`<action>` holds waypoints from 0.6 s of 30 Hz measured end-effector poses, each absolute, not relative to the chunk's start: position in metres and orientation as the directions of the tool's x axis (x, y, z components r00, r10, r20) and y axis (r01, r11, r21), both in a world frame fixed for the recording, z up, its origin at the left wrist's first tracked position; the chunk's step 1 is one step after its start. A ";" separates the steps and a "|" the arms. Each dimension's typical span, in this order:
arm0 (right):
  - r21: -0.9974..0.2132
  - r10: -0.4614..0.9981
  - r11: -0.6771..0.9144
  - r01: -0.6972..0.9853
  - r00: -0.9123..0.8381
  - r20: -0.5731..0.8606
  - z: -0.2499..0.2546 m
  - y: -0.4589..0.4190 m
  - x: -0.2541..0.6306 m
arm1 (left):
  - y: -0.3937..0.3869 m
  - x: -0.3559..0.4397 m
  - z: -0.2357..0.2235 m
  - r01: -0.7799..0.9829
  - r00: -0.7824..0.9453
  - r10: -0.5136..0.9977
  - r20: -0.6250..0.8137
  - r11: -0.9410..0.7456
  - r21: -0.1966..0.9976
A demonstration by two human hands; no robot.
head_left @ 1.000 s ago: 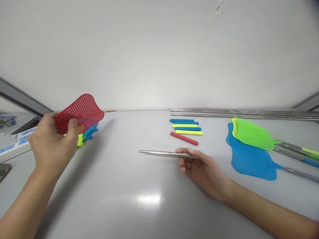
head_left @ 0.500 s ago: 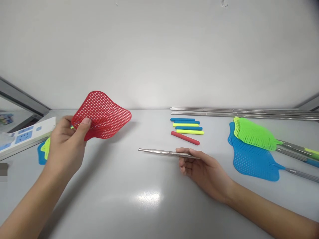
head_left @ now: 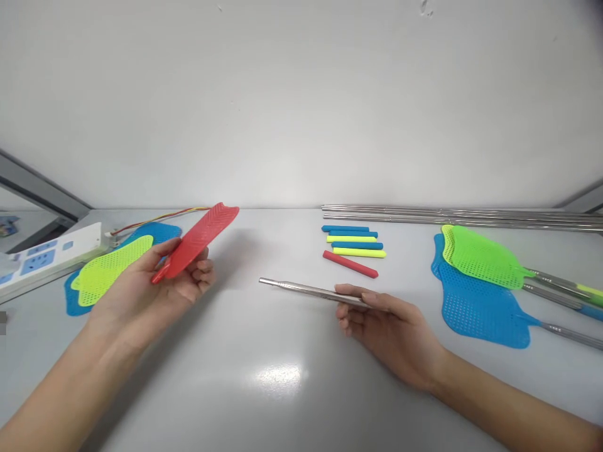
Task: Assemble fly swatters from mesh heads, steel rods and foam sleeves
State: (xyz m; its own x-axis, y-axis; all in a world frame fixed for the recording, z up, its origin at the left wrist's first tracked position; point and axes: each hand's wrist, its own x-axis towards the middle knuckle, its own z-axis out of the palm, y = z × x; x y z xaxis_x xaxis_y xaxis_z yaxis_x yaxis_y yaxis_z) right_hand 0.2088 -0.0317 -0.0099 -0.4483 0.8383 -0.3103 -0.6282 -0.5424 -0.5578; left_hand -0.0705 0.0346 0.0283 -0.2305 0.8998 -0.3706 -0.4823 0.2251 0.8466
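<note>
A red fly swatter head (head_left: 203,235) rests in my left hand (head_left: 160,289), seen nearly edge-on, with its short stem pointing down toward my wrist. The fingers curl behind it and the thumb lies along its near side. My right hand (head_left: 381,326) pinches a thin metal rod (head_left: 306,290) between thumb and fingers above the table. The rod's bare end points left, toward the red head but well apart from it. Behind my left hand lie a yellow swatter head (head_left: 113,267) and a blue one (head_left: 162,233) under it.
Several blue and yellow handle sleeves (head_left: 355,235) and a red one (head_left: 351,264) lie mid-table. Metal rods (head_left: 461,215) line the wall. At right are green (head_left: 487,254) and blue (head_left: 485,307) swatters with rods attached. A white power strip (head_left: 51,257) sits at left.
My left hand has turned palm up and shifted right, tilting the red swatter head from face-on to edge-on, stem now visible. The yellow and blue heads behind are more exposed. My right hand barely moved.
</note>
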 end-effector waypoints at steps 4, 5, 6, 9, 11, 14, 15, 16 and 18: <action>-0.559 0.831 -0.551 -0.620 -0.469 -0.300 -0.010 -0.031 0.209 | 0.033 -0.076 0.020 -0.694 0.040 0.927 -0.373 0.294 0.657; -0.562 0.830 -0.552 -0.615 -0.473 -0.298 -0.010 -0.032 0.209 | 0.033 -0.076 0.020 -0.697 0.046 0.929 -0.368 0.294 0.654; -0.568 0.828 -0.554 -0.609 -0.477 -0.296 -0.010 -0.032 0.209 | 0.032 -0.075 0.019 -0.695 0.050 0.930 -0.365 0.295 0.656; -0.590 0.824 -0.554 -0.588 -0.485 -0.291 -0.010 -0.033 0.209 | 0.029 -0.069 0.023 -0.672 0.051 0.942 -0.332 0.278 0.686; -0.596 0.821 -0.558 -0.578 -0.490 -0.294 -0.009 -0.033 0.209 | 0.026 -0.064 0.027 -0.646 0.050 0.945 -0.322 0.277 0.712; -0.592 0.812 -0.572 -0.567 -0.491 -0.314 -0.009 -0.033 0.210 | 0.022 -0.057 0.031 -0.587 0.039 0.945 -0.325 0.285 0.758; -0.588 0.810 -0.577 -0.566 -0.489 -0.324 -0.009 -0.032 0.210 | 0.020 -0.056 0.032 -0.565 0.041 0.944 -0.327 0.292 0.772; -0.583 0.808 -0.581 -0.568 -0.487 -0.332 -0.009 -0.032 0.210 | 0.019 -0.054 0.032 -0.546 0.053 0.944 -0.325 0.300 0.782; -0.567 0.808 -0.584 -0.580 -0.483 -0.338 -0.009 -0.031 0.210 | 0.017 -0.052 0.031 -0.518 0.099 0.943 -0.319 0.322 0.793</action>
